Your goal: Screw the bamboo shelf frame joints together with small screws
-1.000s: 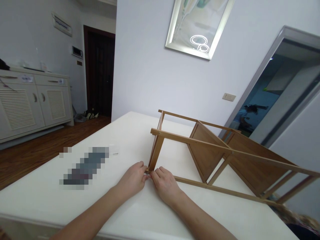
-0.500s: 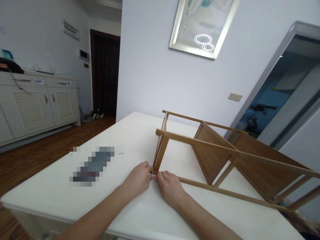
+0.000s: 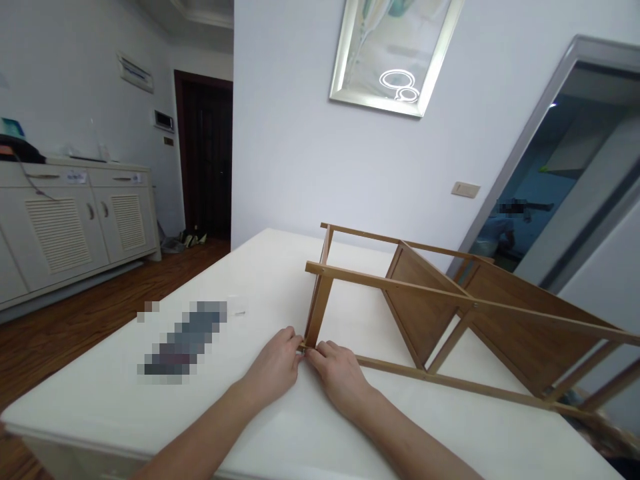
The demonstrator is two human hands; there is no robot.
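Shelf frame: wooden shelf frame (image 3: 440, 313) lay on its side, centre-right on the white table (image 3: 250, 280).
Near corner: between both hands' fingertips.
Left hand (image 3: 277, 367): pinched that corner.
Right hand (image 3: 341, 377): pinched it too, touching the left.

I'm seeing a white table (image 3: 150, 407) carrying a wooden rack (image 3: 450, 313) lying on its side, a small screw (image 3: 241, 311) and a blurred patch (image 3: 183, 337).

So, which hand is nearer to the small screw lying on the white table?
Left. The left hand rests at the wooden rack corner, on the side towards the screw; the right hand lies beyond it, farther away.
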